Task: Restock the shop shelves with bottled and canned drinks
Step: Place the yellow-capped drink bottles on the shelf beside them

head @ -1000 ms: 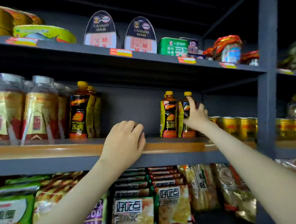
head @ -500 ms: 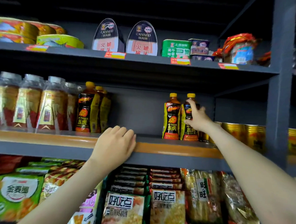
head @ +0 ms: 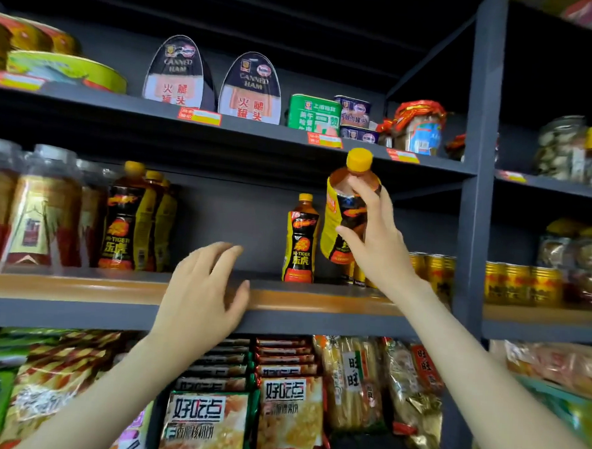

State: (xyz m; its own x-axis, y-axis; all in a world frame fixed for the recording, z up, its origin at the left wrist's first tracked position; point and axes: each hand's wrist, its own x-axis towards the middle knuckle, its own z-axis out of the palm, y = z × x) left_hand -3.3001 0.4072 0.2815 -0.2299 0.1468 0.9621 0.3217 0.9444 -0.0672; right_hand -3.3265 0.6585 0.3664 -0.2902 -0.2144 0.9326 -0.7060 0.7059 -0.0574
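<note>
Right hand curls round the bottle at its labelled middle, off the shelf; probably full, heavyish, stiff, slick-wrapped. Left hand is loose-fingered, holding nothing.

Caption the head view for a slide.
Right hand holds a yellow-capped drink bottle above the middle shelf; left hand open at its edge.

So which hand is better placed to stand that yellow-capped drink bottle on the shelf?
The right hand: it grips the yellow-capped brown plastic drink bottle, raised above the orange-edged middle shelf. The left hand is open and empty by the shelf's front edge.
</note>
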